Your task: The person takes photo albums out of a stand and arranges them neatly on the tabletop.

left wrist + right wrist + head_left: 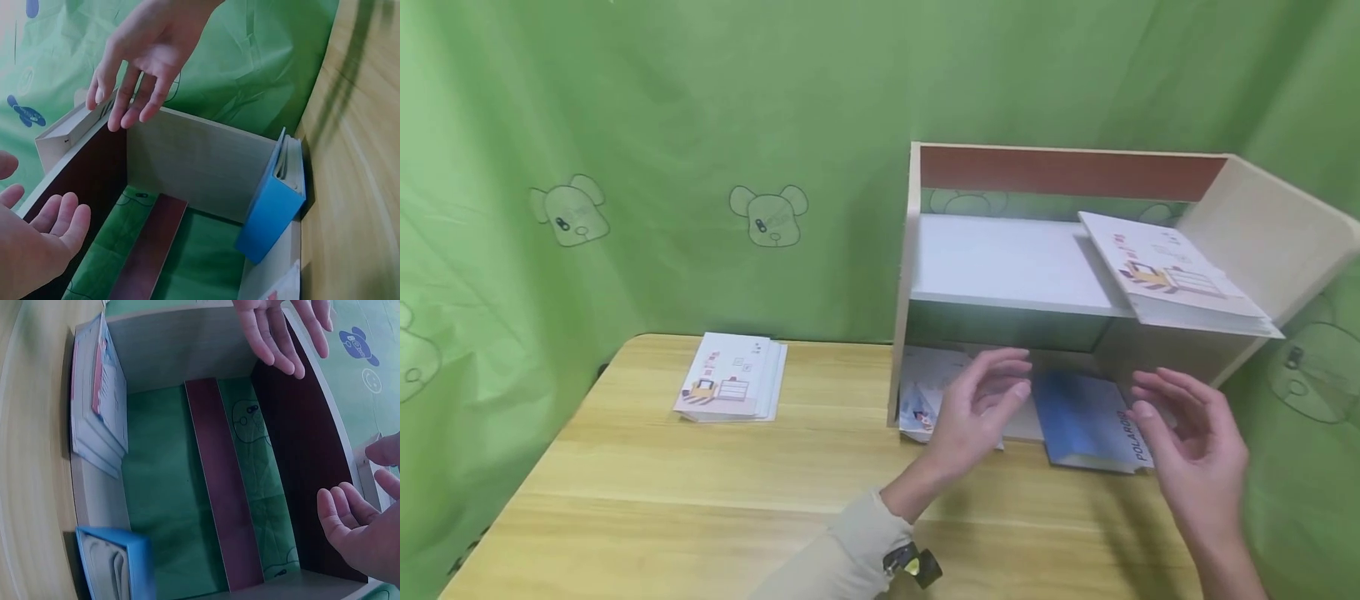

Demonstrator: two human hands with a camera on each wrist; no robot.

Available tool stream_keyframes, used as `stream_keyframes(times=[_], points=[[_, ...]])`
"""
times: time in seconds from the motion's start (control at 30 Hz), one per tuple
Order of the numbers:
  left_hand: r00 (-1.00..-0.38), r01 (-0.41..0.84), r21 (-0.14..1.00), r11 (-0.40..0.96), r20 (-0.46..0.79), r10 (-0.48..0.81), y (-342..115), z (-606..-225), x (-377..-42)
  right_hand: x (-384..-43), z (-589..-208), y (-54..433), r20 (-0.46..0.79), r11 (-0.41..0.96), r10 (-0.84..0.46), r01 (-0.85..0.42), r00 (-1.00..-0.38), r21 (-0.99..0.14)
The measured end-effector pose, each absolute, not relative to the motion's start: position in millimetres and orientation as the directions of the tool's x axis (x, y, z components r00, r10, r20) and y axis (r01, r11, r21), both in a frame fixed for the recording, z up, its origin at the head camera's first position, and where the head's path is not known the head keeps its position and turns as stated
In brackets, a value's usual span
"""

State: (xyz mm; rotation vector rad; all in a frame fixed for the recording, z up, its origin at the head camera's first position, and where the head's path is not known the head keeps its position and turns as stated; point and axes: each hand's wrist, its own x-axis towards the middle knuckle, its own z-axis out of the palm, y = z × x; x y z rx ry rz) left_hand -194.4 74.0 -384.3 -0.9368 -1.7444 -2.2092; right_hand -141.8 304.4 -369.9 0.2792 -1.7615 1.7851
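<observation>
Blue book in the lower shelf, both hands bare

Blue book (1078, 417) sits in the shelf's (1000, 262) lower level, right part. Probably light to middling, covers stiff, maybe slick; pages could splay, so best pinched across both covers. White book (1172, 271) up top, right end, seems to jut past the board; likely papery, corners easily bent, take by its sides. Printed book (921, 408) low left; white stack (726, 375) on the table.

Left hand (973, 412), right hand (1198, 454): fingers loosely bent, apart, holding nothing, in front of the shelf.

Table (700, 500): yellowish wood grain, looks smooth. Green curtain (835, 100) behind.
</observation>
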Motion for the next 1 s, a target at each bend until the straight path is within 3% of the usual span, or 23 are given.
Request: stream_keyframes(times=[0.4, 0.83, 1.0], points=[[-0.786, 0.496, 0.827, -0.266, 0.557, 0.267, 91.4, -373.2, -204.8, -149.2, -371.6, 330.9, 0.7, -0.131, 0.206, -0.728, -0.684, -0.673], [-0.79, 0.487, 0.849, -0.205, 0.528, 0.311, 104.8, -363.6, -206.5, -154.9, -361.1, 341.1, 0.697, -0.18, 0.271, -0.746, -0.664, -0.641], [-0.787, 0.508, 0.84, -0.191, 0.543, 0.293, 110.8, -355.9, -208.4, -153.5, -352.1, 345.8, 0.668, -0.057, 0.305, -0.713, -0.679, -0.699]])
